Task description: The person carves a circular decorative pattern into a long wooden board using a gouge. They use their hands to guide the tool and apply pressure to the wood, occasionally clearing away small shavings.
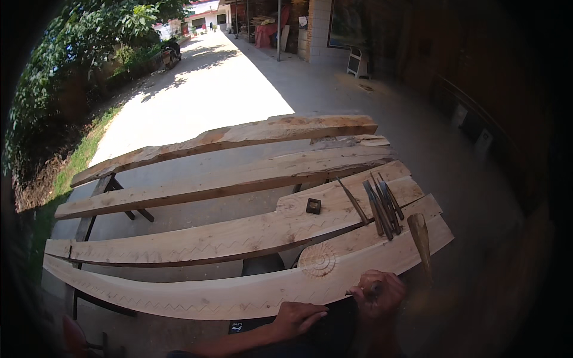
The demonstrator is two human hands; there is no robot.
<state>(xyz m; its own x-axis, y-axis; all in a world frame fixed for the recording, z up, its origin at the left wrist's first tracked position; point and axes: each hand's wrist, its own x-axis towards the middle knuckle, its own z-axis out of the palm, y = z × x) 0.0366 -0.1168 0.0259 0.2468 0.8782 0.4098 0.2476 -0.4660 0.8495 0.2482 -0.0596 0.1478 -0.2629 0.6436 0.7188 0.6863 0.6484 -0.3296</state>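
My right hand [385,293] is closed at the near edge of the closest board [227,297], fingers wrapped round a small object with a dark round end; its kind is not clear. Lower and to the left, my left hand [296,317] has its fingers curled together beside the same edge; whatever they hold, if anything, is hidden. A round ridged carving [318,260] and a scratched zigzag line mark this board. Several chisels [382,206] lie across the boards at the right, with a tapered wooden mallet [420,235] next to them. A small dark square box [313,206] rests on the second board.
Two rougher timbers [239,136] lie farther back, parallel to the near boards, with gaps between them. Dark trestle legs [89,224] support the left ends. A dark round seat [262,265] shows beneath. Trees stand far left; a small white-framed board [358,62] stands back right.
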